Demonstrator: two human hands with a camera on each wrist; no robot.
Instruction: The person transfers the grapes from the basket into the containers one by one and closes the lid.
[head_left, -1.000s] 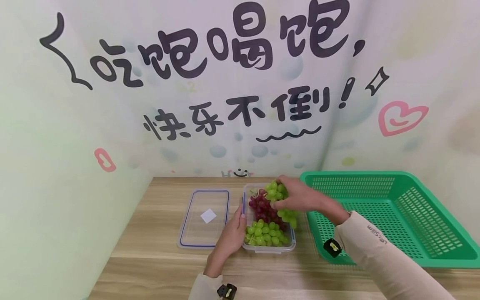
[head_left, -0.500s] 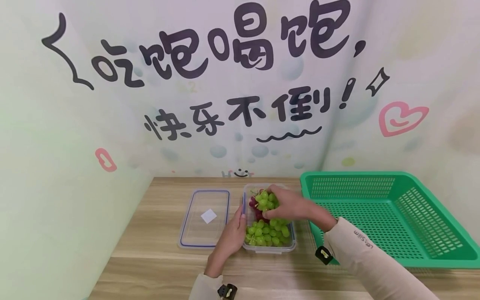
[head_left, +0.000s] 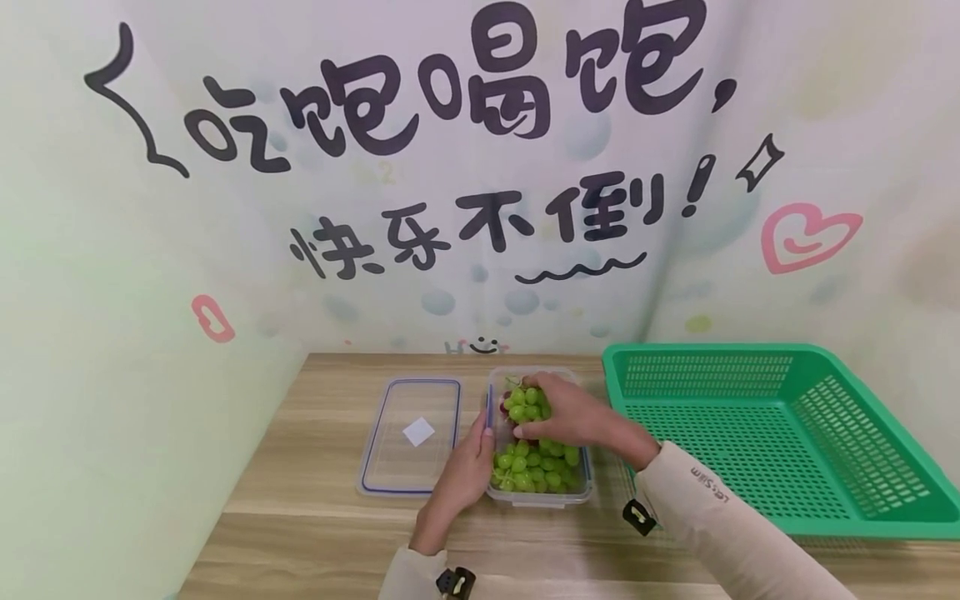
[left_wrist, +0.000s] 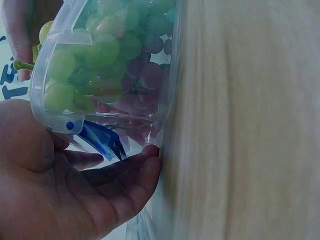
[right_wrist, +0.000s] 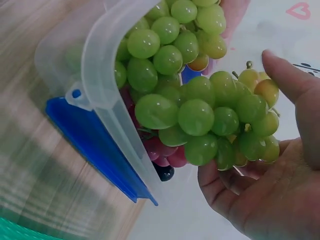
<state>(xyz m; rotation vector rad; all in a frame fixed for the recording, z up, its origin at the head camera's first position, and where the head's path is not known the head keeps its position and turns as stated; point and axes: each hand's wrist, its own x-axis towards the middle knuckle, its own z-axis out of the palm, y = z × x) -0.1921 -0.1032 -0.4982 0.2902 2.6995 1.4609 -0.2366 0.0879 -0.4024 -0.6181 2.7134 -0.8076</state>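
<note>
A clear plastic food container with blue side latches stands on the table, holding green and red grapes. My left hand holds its left side, fingers against the outer wall by the blue latch. Above the far part of the container, my right hand grips a bunch of green grapes, thumb on one side and fingers on the other. Another green bunch lies in the near end. Red grapes show beneath the held bunch, mostly covered by it.
Left of the container lies its clear lid with a blue seal and a white square on it. A large green plastic basket stands to the right. Behind the wooden table hangs a printed cloth.
My right hand has moved left and lowered the green bunch from the container's right side over the red grapes, covering most of them. The left hand has stayed at the container's side.
</note>
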